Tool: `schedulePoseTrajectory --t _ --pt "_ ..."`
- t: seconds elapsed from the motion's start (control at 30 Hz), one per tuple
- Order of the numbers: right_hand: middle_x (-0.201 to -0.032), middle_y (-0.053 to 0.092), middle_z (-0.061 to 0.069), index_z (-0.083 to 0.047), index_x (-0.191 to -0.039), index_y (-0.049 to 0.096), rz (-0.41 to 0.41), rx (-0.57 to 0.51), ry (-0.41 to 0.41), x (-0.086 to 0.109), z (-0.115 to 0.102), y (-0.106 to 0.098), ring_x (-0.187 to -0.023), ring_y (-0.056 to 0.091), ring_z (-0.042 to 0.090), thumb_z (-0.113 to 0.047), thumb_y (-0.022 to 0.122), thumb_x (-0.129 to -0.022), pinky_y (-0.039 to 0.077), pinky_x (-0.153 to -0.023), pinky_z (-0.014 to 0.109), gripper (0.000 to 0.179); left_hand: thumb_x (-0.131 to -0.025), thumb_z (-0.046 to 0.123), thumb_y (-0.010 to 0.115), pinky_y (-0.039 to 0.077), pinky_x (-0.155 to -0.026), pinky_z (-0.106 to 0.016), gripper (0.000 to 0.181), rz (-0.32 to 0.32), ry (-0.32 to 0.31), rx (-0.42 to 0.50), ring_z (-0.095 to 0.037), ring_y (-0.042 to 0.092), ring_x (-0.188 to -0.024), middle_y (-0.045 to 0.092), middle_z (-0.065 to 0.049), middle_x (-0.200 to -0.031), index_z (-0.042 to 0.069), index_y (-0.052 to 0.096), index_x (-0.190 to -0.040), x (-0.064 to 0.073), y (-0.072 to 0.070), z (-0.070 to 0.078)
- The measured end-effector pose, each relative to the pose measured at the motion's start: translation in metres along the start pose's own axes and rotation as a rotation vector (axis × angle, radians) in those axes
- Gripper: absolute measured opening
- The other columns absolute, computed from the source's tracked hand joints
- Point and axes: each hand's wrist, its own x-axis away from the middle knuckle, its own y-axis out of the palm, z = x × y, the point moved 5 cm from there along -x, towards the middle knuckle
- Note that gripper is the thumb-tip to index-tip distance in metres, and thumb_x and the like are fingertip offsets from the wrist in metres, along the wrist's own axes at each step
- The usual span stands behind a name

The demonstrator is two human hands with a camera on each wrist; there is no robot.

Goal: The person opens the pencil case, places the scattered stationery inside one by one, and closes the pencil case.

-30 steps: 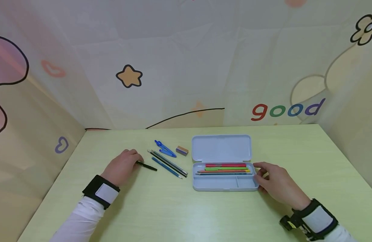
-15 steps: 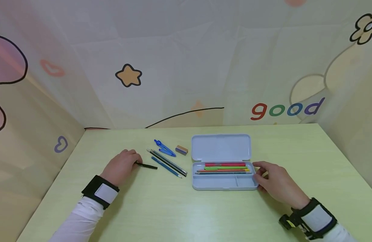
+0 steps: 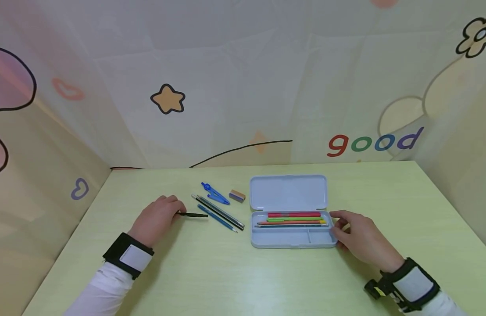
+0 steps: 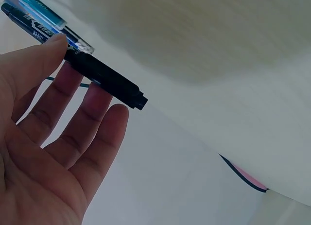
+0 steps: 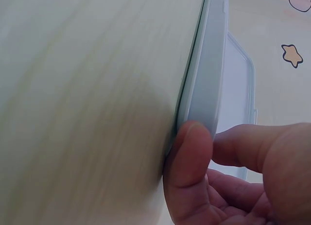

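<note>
White left sleeve point(image 3: 101, 292), cut off by the lower edge; black strap point(image 3: 128, 255) round the wrist. Left hand point(image 3: 158, 221) pinching a black marker point(image 3: 194, 215) between thumb and fingers, over the left part of the table point(image 3: 211, 276). One marker end hidden behind the hand from above; barrel lettering partly under the thumb in the left wrist view. Free end near a blue pencil-like stick point(image 3: 217, 218), contact hard to tell. Just beyond, slim dark and silvery sticks point(image 3: 222, 213), kind unclear; then a blue compass point(image 3: 215, 193) and a small brown-topped block point(image 3: 237, 195). Pale blue pencil case point(image 3: 280, 239) lying open, coloured sticks point(image 3: 292, 220) crowded in the rear compartment, hard to count. Right hand point(image 3: 359, 235) gripping the case's right edge, some fingers hidden from above. Right sleeve point(image 3: 442, 305) cut off too.
</note>
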Motion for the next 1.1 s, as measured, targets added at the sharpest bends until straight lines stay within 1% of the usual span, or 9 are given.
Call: schedulePoseTrajectory --t 0.23,0.4,0.7,0.93,1.1 --pt "-0.101 0.063 0.010 0.009 -0.146 0.053 0.003 -0.002 -0.002 -0.001 0.001 -0.001 -0.070 0.062 0.018 -0.009 0.068 -0.103 0.053 -0.058 0.027 0.049 -0.088 -0.002 0.084 0.059 -0.079 -0.042 0.016 0.035 0.015 -0.001 -0.027 0.065 -0.090 0.071 -0.004 -0.098 0.009 0.077 -0.098 0.000 -0.009 0.012" --pt "-0.101 0.063 0.010 0.008 -0.146 0.053 0.006 0.003 0.001 -0.002 0.001 0.000 -0.070 0.062 0.018 -0.009 0.068 -0.103 0.053 -0.058 0.027 0.049 -0.089 -0.001 0.084 0.058 -0.079 -0.041 0.016 0.037 0.020 0.001 -0.026 0.064 -0.088 0.071 -0.004 -0.099 0.009 0.078 -0.099 -0.001 -0.013 0.018" --pt "-0.100 0.062 0.010 0.008 -0.146 0.053 0.002 0.008 -0.008 -0.002 0.002 0.000 -0.070 0.060 0.018 -0.009 0.068 -0.103 0.053 -0.058 0.027 0.049 -0.087 -0.002 0.085 0.058 -0.078 -0.038 0.018 0.062 0.030 0.015 -0.023 0.063 -0.087 0.072 -0.002 -0.098 0.008 0.079 -0.100 -0.003 -0.016 0.029" --pt "-0.100 0.063 0.010 0.009 -0.146 0.053 0.005 0.011 -0.014 -0.002 0.003 0.001 -0.069 0.061 0.018 -0.009 0.068 -0.103 0.053 -0.057 0.027 0.049 -0.087 -0.001 0.086 0.058 -0.077 -0.037 0.017 0.066 0.036 0.009 -0.022 0.062 -0.086 0.072 -0.003 -0.097 0.007 0.080 -0.101 -0.007 -0.021 0.041" --pt "-0.100 0.063 0.010 0.009 -0.146 0.052 0.003 0.009 -0.010 -0.002 0.002 0.000 -0.069 0.061 0.018 -0.009 0.068 -0.103 0.054 -0.058 0.027 0.049 -0.088 0.003 0.086 0.056 -0.074 -0.035 0.016 0.073 0.042 -0.003 -0.020 0.059 -0.083 0.071 -0.002 -0.096 0.008 0.080 -0.102 -0.010 -0.023 0.050"
